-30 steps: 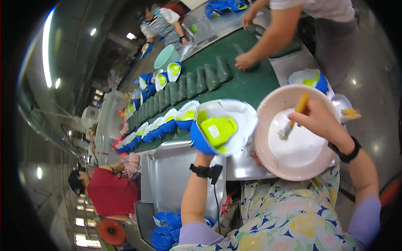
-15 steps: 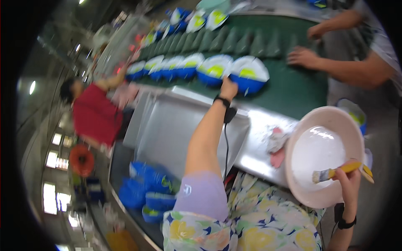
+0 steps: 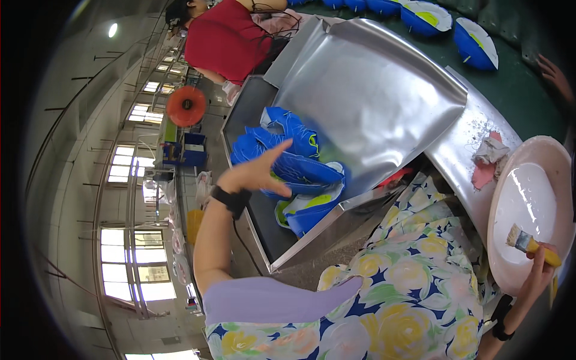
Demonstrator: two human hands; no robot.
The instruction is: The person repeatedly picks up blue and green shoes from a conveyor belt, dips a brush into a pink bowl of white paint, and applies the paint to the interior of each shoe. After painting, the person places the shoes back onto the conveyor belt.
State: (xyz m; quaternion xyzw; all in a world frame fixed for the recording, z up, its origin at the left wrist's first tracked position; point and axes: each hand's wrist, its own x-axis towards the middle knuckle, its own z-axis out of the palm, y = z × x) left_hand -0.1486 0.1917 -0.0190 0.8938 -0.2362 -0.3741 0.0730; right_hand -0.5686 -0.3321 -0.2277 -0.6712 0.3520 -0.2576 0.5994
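Observation:
My left hand [image 3: 255, 173] is open, its thumb and fingers spread, over a pile of blue shoe uppers [image 3: 300, 174] with bright green linings. These lie in a dark tray [image 3: 255, 225] beside the metal work surface. Whether the fingertips touch an upper, I cannot tell. My right hand [image 3: 540, 273] is closed around the yellow handle of a paintbrush [image 3: 522, 239]. The bristles are above white liquid [image 3: 528, 195] in a pale pink basin [image 3: 499, 225].
Several blue-and-white uppers [image 3: 477, 45] line a green conveyor belt [image 3: 510, 90] at the far side. A bent metal sheet [image 3: 372, 84] lies ahead of me. Rags [image 3: 489, 159] sit beside the basin. A person in red [image 3: 225, 42] works at far left; another person's hand [image 3: 555, 75] is far right.
My left hand has let go of an upper on the belt and come back left to the pile. My right hand still holds the brush. The view has swung left.

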